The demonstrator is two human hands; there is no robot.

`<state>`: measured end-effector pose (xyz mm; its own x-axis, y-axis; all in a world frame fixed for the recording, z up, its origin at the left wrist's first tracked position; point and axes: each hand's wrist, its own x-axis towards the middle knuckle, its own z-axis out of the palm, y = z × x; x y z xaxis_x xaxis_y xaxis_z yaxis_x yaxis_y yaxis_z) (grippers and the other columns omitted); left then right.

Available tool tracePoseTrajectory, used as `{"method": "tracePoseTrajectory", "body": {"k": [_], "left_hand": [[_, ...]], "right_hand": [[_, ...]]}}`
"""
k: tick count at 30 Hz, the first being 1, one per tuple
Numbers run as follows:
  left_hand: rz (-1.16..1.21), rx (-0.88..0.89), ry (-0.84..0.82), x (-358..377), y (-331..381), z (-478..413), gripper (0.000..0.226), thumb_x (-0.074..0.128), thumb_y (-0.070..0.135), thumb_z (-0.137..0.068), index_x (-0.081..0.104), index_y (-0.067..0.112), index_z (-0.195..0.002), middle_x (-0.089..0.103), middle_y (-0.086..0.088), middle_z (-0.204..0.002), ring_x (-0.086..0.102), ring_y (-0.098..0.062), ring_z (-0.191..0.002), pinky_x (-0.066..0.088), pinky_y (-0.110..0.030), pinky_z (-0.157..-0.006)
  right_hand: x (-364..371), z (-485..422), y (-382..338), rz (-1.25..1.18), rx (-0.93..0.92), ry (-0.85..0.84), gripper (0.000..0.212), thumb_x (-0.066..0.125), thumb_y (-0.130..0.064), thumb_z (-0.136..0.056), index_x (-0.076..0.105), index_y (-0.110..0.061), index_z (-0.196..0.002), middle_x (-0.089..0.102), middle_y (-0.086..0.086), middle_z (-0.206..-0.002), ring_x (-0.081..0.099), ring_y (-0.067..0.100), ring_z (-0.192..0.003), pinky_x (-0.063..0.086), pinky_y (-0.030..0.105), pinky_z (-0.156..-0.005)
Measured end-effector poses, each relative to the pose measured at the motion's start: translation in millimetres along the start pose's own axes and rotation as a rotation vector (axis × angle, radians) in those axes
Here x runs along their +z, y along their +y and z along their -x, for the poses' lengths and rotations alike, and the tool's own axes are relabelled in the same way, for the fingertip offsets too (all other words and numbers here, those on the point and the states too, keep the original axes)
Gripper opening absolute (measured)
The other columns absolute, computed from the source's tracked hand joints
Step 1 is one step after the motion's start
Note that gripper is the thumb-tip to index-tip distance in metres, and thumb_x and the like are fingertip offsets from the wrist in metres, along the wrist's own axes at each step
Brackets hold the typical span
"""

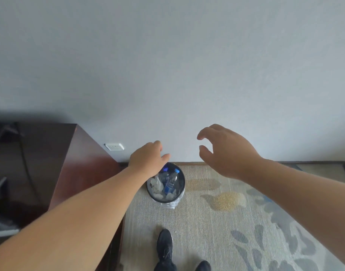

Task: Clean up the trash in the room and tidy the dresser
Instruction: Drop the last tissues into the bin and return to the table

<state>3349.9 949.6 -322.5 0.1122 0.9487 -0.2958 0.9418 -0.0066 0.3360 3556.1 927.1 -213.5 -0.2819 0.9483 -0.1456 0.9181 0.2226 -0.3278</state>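
Both arms stretch over the trash bin (184, 182); the right hand (226, 151) hangs empty, fingers loosely curled; the left hand (147, 158) hides its fingers, grip unclear.

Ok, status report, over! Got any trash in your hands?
Right hand open, empty. Left hand over the trash bin, fingers hidden. Bin holds plastic bottles. Nothing blocking it.

Bin (162, 200) standing on the carpet (206, 227) near the wall (187, 94), just beside the dresser (83, 163) on its left; its mouth is crowded with bottles (168, 185) and partly covered by the left hand (146, 159) and forearm. Open carpet lies to the bin's right and front, where a shoe (164, 243) stands apart from it.
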Motion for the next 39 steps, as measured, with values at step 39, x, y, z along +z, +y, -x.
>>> {"method": "tracePoseTrajectory", "body": {"k": [39], "left_hand": [[-0.311,-0.869,0.861,-139.7,71.3,745.7,0.034,0.041,0.046,-0.096,0.051,0.022,-0.118,0.055,-0.001,-0.115,0.055,-0.026,-0.107,0.046,-0.040,-0.085]], "right_hand": [[-86.9,428.7,-348.5,-0.138,-1.348,0.199,0.043,0.050,-0.040,-0.092,0.049,-0.026,-0.132,0.051,-0.005,-0.132,0.054,0.015,-0.114,0.045,0.028,-0.087]]}}
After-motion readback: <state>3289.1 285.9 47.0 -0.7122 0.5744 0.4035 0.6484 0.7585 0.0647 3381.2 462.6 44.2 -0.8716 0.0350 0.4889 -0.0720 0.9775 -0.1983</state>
